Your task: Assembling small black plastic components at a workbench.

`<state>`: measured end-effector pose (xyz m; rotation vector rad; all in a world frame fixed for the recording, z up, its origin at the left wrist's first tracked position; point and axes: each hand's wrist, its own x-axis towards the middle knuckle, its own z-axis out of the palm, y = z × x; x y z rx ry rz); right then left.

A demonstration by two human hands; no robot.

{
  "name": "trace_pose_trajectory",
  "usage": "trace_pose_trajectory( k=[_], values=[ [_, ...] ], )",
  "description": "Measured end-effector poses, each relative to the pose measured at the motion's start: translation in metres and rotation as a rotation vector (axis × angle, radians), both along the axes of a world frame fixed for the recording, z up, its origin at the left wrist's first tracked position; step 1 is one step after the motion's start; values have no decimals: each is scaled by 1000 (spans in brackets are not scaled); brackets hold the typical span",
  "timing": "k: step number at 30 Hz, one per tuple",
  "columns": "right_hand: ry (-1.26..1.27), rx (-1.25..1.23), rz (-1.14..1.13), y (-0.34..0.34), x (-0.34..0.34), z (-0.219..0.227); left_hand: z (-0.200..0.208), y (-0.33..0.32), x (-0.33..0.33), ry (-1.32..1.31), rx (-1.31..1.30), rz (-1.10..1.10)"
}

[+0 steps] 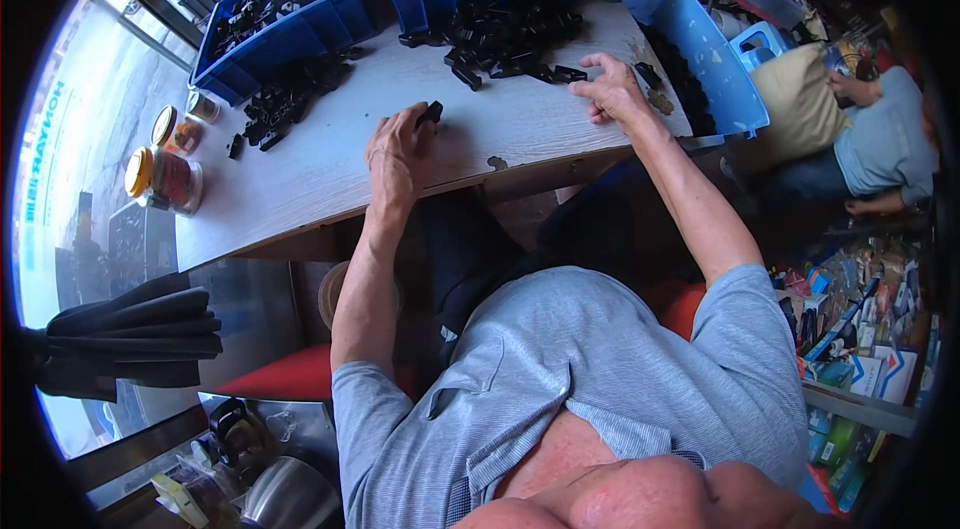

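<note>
In the head view, the relation I watch is between the right hand (614, 95) and the right part (570, 75), a small black piece on the table (345, 164), at the near border of the centre pile (510, 34). From these fingertips the part lies just to the left, its long axis running roughly left to right, so one end faces the gap between forefinger and thumb. The right hand is much the nearer; the left hand (394, 154) is well apart, toward the table's front edge. I see the right forefinger and thumb spread, the part's end at the mouth of that gap; whether skin touches it I cannot tell. The left fingers look closed on the left part (431, 114), also black, which juts out past their tips on the right; the underside of that grip is hidden from me. Beyond the right hand, a stray part (648, 76) lies near the table's right edge, by the right bin (738, 89). The left pile (295, 94) spreads below the left bin (235, 77), while jars (172, 179) stand along the table's left edge.
</note>
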<state>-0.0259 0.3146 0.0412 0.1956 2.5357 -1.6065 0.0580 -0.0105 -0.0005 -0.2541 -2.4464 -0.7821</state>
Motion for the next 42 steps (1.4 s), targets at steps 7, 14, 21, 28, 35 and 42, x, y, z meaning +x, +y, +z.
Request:
trace_pose_trajectory(
  k=[7,14,21,28,35,42],
  values=[
    [-76,67,-18,-1,-4,3,0,41,4,-15,158,-140],
    [-185,70,110,-13,27,22,7,64,-2,98,197,-185],
    [-173,98,235,-35,30,16,6,105,-37,40,-106,-388],
    [-126,101,217,-32,30,11,10,105,-51,48,-116,-531],
    [-104,54,233,-30,29,5,5,102,-39,-10,-223,-507],
    [-121,91,222,-30,33,10,2,100,-26,82,-149,-371]
  ],
)
